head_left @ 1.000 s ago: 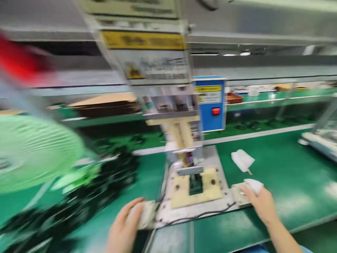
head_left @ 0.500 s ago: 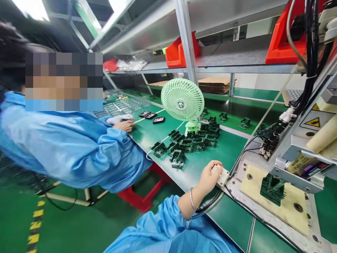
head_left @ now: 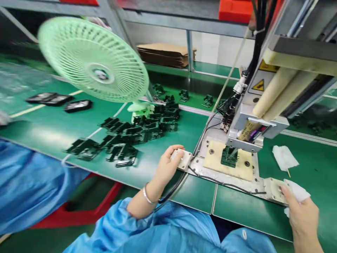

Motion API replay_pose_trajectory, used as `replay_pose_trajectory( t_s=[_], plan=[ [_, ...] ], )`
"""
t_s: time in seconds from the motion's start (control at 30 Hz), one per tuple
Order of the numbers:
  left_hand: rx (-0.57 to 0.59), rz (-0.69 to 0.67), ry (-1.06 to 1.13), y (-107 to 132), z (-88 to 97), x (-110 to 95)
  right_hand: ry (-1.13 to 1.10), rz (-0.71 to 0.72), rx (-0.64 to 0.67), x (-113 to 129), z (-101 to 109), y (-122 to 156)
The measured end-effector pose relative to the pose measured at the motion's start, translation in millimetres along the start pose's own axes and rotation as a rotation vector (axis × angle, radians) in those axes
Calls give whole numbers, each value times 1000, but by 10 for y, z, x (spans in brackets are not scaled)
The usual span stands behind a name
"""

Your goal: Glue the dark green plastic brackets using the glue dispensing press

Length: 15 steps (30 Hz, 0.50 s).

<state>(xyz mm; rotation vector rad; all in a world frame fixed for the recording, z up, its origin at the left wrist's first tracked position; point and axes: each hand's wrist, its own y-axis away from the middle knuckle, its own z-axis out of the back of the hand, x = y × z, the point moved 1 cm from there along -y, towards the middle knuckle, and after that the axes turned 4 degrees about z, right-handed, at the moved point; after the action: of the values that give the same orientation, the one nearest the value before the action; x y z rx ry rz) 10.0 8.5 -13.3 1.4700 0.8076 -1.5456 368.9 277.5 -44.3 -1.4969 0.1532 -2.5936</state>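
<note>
My left hand (head_left: pixel 171 160) is wrapped over a small white button box (head_left: pixel 184 160) at the left end of the press's base plate. On the right, my right hand (head_left: pixel 302 207) has its thumb on a second button box (head_left: pixel 275 189) and a crumpled white wipe (head_left: pixel 297 190) in its fingers. Between them a dark green plastic part (head_left: pixel 228 158) sits on the cream fixture plate (head_left: pixel 210 163), beneath the tool of the bench press (head_left: pixel 244 142). A bracelet is on my left wrist.
Many dark green parts (head_left: pixel 123 151) lie left on the green bench, around a green fan (head_left: pixel 101 72). Black trays (head_left: pixel 77 105) are farther left, near a co-worker's blue sleeve (head_left: pixel 39 182). Another white wipe (head_left: pixel 284 157) with a thin stick lies right. Cables run beside the press.
My view has swung right and down toward the press. My right hand, out of view before, now shows at the right button box. My left hand stays on its box.
</note>
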Motion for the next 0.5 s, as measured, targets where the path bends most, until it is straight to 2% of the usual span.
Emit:
replay_pose_trajectory(
  t_s=[0.1, 0.3, 0.5],
  plan=[
    [-1, 18, 4, -16, 14, 8, -62, -106, 1, 49, -43, 31],
    [-19, 24, -16, -2, 29, -6, -121, -75, 14, 110, -52, 91],
    [-21, 11, -25, 13, 66, 12, -71, -31, 4, 172, -32, 113]
  ],
)
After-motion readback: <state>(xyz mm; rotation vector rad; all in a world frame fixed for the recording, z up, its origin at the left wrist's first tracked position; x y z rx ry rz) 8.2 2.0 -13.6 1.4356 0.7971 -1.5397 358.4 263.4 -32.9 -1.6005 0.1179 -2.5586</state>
